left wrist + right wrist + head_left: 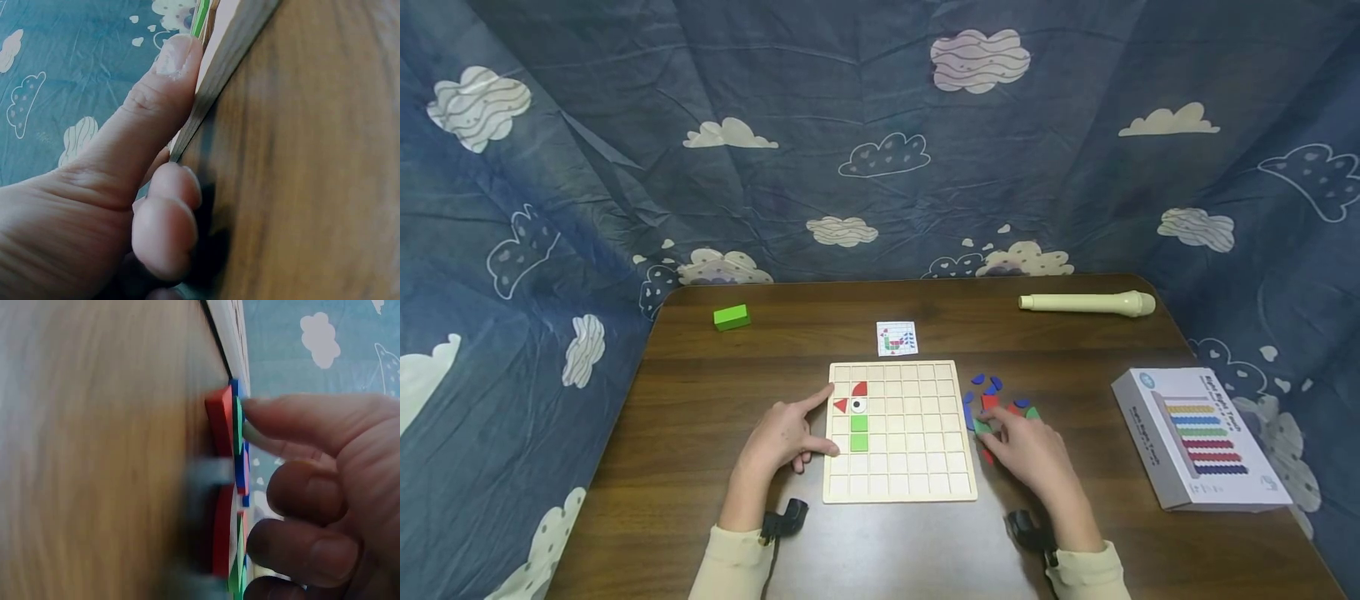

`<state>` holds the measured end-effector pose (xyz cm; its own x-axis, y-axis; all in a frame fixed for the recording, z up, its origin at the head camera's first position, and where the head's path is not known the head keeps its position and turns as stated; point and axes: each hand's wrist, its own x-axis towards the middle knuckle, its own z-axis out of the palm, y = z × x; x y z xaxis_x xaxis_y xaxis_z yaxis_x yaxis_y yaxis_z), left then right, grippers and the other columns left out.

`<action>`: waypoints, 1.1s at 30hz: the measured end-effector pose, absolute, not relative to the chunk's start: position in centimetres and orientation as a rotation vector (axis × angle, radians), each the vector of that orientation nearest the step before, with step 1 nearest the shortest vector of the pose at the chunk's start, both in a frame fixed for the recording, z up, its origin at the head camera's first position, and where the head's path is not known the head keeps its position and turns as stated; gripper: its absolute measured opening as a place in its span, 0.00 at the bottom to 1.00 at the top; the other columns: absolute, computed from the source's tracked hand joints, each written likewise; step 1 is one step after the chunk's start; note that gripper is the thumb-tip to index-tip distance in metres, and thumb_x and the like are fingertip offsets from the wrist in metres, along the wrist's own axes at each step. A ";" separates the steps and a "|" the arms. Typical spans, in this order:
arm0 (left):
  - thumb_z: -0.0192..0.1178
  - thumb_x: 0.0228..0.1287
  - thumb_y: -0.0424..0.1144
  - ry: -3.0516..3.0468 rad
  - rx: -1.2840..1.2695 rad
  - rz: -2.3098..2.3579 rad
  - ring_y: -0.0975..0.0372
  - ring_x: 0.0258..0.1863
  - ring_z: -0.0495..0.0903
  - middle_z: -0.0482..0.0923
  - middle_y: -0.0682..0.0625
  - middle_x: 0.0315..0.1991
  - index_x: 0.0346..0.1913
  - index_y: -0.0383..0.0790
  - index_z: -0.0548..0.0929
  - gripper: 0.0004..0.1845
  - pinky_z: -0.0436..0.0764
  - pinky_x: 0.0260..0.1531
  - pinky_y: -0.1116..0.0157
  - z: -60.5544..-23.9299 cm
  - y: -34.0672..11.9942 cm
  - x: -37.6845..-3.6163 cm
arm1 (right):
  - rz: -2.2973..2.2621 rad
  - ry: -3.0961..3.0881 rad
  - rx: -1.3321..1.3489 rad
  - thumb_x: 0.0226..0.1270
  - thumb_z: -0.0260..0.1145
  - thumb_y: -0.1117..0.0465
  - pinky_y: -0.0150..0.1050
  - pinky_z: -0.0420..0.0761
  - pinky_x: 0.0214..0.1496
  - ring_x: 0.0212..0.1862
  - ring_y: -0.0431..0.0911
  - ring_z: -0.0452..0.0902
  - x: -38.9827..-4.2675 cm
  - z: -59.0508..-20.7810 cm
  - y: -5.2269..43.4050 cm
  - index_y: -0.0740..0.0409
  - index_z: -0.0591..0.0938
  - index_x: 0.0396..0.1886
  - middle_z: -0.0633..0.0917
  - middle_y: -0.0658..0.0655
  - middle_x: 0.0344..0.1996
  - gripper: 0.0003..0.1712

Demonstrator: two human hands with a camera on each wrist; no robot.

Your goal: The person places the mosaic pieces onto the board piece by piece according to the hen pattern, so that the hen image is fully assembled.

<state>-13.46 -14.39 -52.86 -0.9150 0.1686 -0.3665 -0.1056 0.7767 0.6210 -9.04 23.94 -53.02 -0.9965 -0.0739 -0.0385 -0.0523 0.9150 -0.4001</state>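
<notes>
A light wooden grid board (917, 475) lies on the table. Along its left edge, my left hand (781, 437) has thumb and index finger stretched out, their tips against the rim; the other fingers are bent below. On the board are a red quarter-circle (860, 389), a red triangle (840, 406), a white eye tile (858, 405) and two green squares (859, 433). Right of the board, my right hand (1030, 446) pinches a green piece (237, 428) with thumb and index fingertips, low among the loose pieces. Its other fingers are curled.
Loose red, blue and green pieces (990, 401) lie near the right hand. Behind the board is a small pattern card (897, 338). A green block (732, 317) stands back left, a cream microphone-shaped stick (1078, 303) back right, a boxed toy (1206, 437) at right.
</notes>
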 end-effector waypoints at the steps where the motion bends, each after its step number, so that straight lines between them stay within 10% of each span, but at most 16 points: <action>1: 0.87 0.42 0.52 2.565 0.048 0.930 0.60 0.09 0.79 0.77 0.50 0.14 0.81 0.64 0.68 0.59 0.67 0.16 0.67 -52.9 -14.4 -13.4 | -0.628 3.033 -0.103 0.68 0.76 0.53 0.38 0.64 0.21 0.20 0.40 0.67 -9.0 -53.1 23.8 0.50 0.89 0.52 0.82 0.45 0.20 0.16; 12: 0.87 0.42 0.53 2.577 0.065 0.918 0.60 0.09 0.79 0.77 0.51 0.14 0.81 0.64 0.68 0.59 0.67 0.16 0.68 -52.8 -14.4 -13.4 | -0.670 2.992 -0.094 0.67 0.70 0.64 0.36 0.59 0.20 0.18 0.40 0.61 -9.2 -53.3 24.5 0.48 0.89 0.55 0.70 0.44 0.15 0.17; 21: 0.88 0.41 0.52 2.571 0.043 0.927 0.60 0.09 0.79 0.77 0.50 0.14 0.81 0.65 0.68 0.59 0.67 0.16 0.67 -52.9 -14.4 -13.4 | -0.562 3.041 0.062 0.63 0.78 0.38 0.39 0.63 0.23 0.21 0.44 0.66 -9.2 -53.1 24.6 0.55 0.83 0.40 0.77 0.48 0.19 0.26; 33: 0.88 0.41 0.52 2.572 0.046 0.920 0.60 0.09 0.79 0.77 0.50 0.14 0.81 0.65 0.68 0.60 0.68 0.16 0.67 -52.8 -14.4 -13.4 | -0.549 3.061 0.038 0.63 0.80 0.48 0.39 0.66 0.21 0.21 0.43 0.68 -9.1 -53.2 24.8 0.53 0.89 0.49 0.89 0.51 0.26 0.20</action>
<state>-13.41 -14.42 -52.82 -0.9169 0.1644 -0.3637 -0.1035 0.7822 0.6144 -9.12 24.78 -53.24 -0.9992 0.0186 -0.0349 0.0296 0.9373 -0.3471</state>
